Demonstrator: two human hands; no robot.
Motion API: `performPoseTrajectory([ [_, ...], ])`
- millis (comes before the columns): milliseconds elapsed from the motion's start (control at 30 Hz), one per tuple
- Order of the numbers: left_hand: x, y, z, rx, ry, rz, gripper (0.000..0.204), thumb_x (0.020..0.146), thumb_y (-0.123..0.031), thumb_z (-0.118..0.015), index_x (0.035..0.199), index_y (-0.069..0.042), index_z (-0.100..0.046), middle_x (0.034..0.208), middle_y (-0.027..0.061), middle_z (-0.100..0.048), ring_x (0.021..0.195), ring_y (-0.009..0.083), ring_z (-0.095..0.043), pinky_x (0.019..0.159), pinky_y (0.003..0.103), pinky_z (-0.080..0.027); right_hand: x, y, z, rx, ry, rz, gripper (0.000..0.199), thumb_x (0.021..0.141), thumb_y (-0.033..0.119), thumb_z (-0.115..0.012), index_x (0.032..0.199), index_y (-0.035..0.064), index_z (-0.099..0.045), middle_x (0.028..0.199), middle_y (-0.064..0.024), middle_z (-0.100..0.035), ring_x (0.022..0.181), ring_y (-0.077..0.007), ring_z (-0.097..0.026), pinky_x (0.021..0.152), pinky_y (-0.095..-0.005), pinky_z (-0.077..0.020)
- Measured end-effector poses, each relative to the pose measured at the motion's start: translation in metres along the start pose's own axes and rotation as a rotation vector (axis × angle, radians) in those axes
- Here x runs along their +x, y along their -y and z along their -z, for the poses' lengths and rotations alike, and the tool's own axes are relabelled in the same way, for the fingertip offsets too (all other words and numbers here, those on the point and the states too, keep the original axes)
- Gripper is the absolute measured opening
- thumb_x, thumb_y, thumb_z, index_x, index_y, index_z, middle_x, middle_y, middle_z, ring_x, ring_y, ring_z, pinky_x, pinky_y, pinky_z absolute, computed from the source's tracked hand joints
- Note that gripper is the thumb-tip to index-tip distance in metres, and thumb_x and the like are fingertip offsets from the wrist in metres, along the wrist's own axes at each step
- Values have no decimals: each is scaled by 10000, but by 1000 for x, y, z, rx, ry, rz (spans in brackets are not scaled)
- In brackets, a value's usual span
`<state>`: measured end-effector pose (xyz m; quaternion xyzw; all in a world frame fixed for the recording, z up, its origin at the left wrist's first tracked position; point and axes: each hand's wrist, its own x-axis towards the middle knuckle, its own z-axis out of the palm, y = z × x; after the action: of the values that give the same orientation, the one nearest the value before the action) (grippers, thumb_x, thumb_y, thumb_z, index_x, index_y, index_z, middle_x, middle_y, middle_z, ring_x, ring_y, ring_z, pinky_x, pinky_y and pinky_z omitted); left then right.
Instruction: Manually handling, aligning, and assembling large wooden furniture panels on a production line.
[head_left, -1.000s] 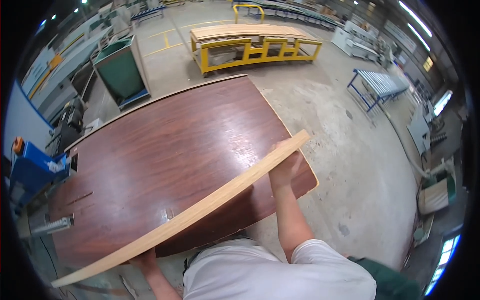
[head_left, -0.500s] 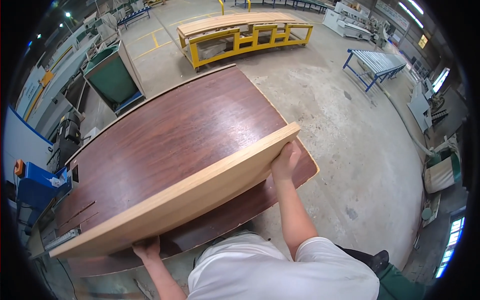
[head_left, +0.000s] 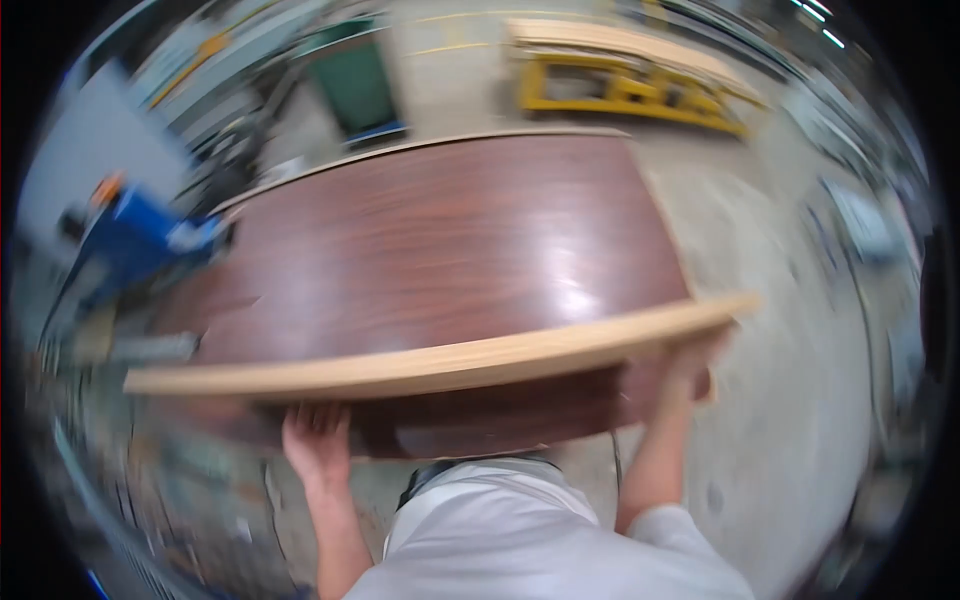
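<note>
The frame is smeared with motion blur, so fine detail is lost. A long, pale wooden board (head_left: 440, 362) runs across the middle of the frame from centre left to centre right, seen nearly edge-on, above the near edge of a large dark reddish-brown veneered panel (head_left: 440, 240) that fills the centre like a bench top. The left hand (head_left: 315, 445) sits under the board at lower left, fingers curled up against its underside and against the panel's near edge. The right hand (head_left: 700, 355) grips the board's far right end, fingers wrapped around it.

Risks, as I judge them: the board is long and held only at two points, the left one well in from its end, so the free left end could dip or swing and strike the blue machine (head_left: 135, 245) at centre left. If the board drags, its edge could scratch the glossy veneer. The left fingers lie between board and panel, a pinch point if the board drops. A loose grip on the right end could let it slide to the concrete floor (head_left: 780, 400).
</note>
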<state>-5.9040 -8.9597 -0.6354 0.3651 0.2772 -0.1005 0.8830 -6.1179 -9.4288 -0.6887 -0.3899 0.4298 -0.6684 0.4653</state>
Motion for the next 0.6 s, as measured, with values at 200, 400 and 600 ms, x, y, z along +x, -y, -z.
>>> performPoseTrajectory([
  [200,10,-100,-6,299,47,-905,552,1012,-298,-461,1467,-22,-318,1541,158,-286,1444,320,-250,1174,474,-203,27,15,15,-485,12,297,423,1012,326,-429,1303,21,-467,1147,-198,-616,937,-332,-646,777,-472,-587],
  [400,78,-248,14,405,-177,-1156,536,1008,-345,-479,1422,-16,-391,1468,103,-421,1364,213,-386,1115,361,-313,9,49,-29,15,189,18,611,1011,471,-319,1250,-43,-549,1225,-192,-573,1105,-310,-559,952,-412,-473],
  [600,105,-269,2,262,139,-951,293,993,-325,-511,1060,-57,-606,927,28,-616,876,133,-555,845,297,-435,-13,126,-51,203,191,289,374,805,310,-626,917,-45,-666,942,-202,-627,909,-309,-595,838,-457,-471],
])
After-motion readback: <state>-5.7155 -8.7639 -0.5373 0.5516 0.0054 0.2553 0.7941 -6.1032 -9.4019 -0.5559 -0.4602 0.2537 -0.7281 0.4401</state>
